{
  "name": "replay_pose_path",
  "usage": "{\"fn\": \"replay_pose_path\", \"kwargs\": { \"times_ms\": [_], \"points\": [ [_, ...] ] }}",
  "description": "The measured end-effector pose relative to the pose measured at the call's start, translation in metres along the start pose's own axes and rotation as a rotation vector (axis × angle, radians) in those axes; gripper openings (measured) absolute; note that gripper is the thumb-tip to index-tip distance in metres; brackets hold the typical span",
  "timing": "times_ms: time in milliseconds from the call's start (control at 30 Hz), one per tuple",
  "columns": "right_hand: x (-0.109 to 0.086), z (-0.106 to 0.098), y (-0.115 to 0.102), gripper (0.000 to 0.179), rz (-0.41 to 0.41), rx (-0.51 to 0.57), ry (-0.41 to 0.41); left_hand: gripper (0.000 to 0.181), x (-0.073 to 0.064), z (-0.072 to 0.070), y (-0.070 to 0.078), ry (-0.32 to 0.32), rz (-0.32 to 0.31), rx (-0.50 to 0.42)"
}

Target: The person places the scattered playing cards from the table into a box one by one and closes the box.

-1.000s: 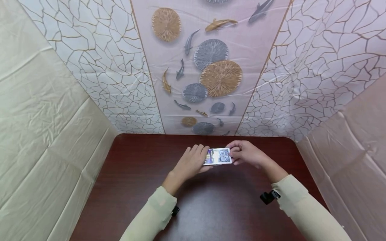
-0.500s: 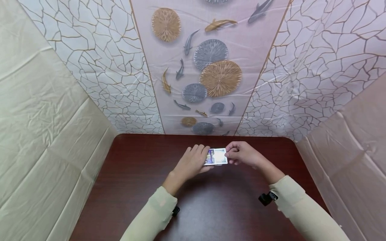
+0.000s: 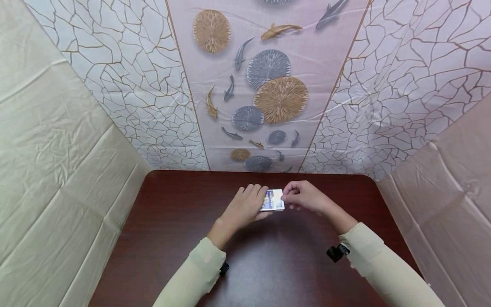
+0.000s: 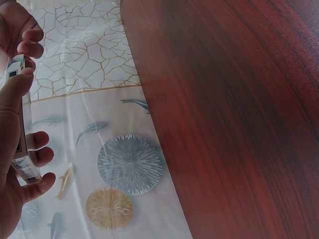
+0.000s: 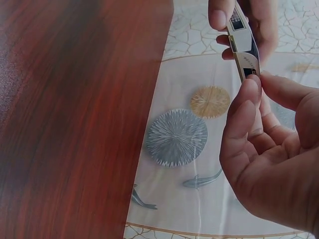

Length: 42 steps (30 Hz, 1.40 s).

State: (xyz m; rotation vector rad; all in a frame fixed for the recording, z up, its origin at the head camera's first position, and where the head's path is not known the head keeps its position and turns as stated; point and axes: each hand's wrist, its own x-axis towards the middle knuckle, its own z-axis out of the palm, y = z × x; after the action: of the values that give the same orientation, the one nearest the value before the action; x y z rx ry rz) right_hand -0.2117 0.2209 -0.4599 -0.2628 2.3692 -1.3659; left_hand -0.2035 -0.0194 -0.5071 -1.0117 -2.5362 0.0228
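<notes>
My left hand [image 3: 245, 204] grips a small card box [image 3: 270, 200] with a purple print, fingers over its top and thumb beneath. Out of its right end shows a short, glare-lit stretch of playing cards [image 3: 278, 198]. At that end, the thumb and index finger of my right hand [image 3: 305, 197] pinch the edge of the cards. In the left wrist view the card box [image 4: 27, 167] appears edge-on, with a white flap [image 4: 17, 60] at its far end. Dark printing marks the narrow side of the card box [image 5: 238, 24] in the right wrist view.
Below the hands lies a dark red wooden table [image 3: 176, 256]. A patterned cloth [image 3: 268, 111] with fish and round motifs hangs behind it, and pale cloth walls [image 3: 69, 179] stand on both sides. Each wrist carries a small black camera [image 3: 334, 253].
The right hand has moved left, pushing the cards toward the box, and far less of their blue-patterned back shows. The left hand has stayed almost still.
</notes>
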Motion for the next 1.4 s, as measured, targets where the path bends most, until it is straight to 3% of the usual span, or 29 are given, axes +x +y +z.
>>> {"fn": "replay_pose_path", "kwargs": {
  "times_ms": [800, 1200, 1400],
  "points": [
    [0.005, 0.012, -0.008, 0.041, -0.020, -0.019, 0.048, 0.077, 0.002, -0.002, 0.002, 0.035, 0.012, 0.025],
    [0.009, 0.016, -0.002, 0.037, -0.031, -0.059, 0.042, 0.077, 0.001, 0.000, 0.002, 0.013, 0.007, 0.019],
    [0.006, 0.014, -0.001, 0.035, -0.027, -0.008, 0.020, 0.078, -0.001, 0.000, -0.001, 0.008, -0.002, -0.012]
  ]
}}
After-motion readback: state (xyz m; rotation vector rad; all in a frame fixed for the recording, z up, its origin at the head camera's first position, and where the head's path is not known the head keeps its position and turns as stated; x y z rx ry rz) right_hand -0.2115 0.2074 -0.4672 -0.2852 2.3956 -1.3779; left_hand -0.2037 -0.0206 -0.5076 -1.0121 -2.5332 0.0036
